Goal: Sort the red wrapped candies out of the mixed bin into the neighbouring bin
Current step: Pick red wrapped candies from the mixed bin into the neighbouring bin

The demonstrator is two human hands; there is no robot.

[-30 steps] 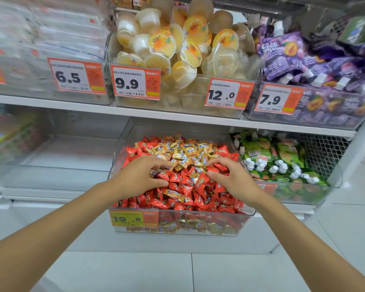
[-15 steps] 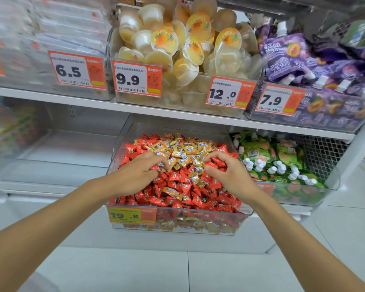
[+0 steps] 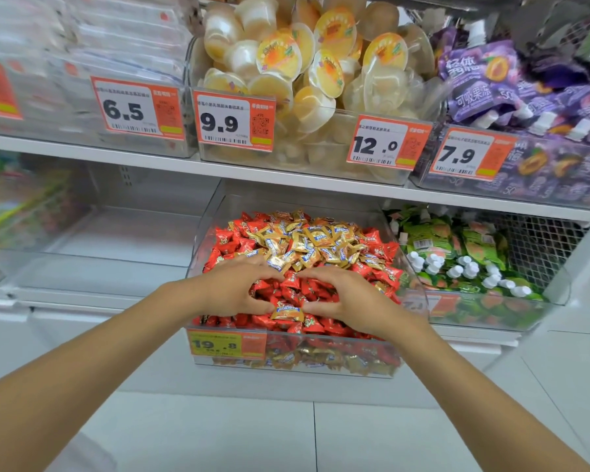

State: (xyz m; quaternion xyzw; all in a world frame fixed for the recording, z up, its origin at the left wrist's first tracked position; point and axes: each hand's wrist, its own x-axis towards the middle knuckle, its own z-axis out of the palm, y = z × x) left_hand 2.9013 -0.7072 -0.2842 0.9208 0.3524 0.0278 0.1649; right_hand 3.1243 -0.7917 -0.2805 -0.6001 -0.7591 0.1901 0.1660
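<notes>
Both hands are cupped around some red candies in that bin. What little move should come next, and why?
Probably close both hands together and lift the scoop. The left hand and right hand already ring a clump of red candies at the front of the mixed bin. One gold candy lies between the thumbs and should be left behind. The clear bin to the left looks empty.

Two hands: left hand (image 3: 234, 289) and right hand (image 3: 351, 301). Five orange price tags fully show: 6.5 (image 3: 135, 109), 9.9 (image 3: 234, 121), 12.0 (image 3: 387, 144), 7.9 (image 3: 470, 155), 19.8 (image 3: 226, 344). Red candies (image 3: 297, 287) and gold candies (image 3: 307, 241) are too many to count.
</notes>
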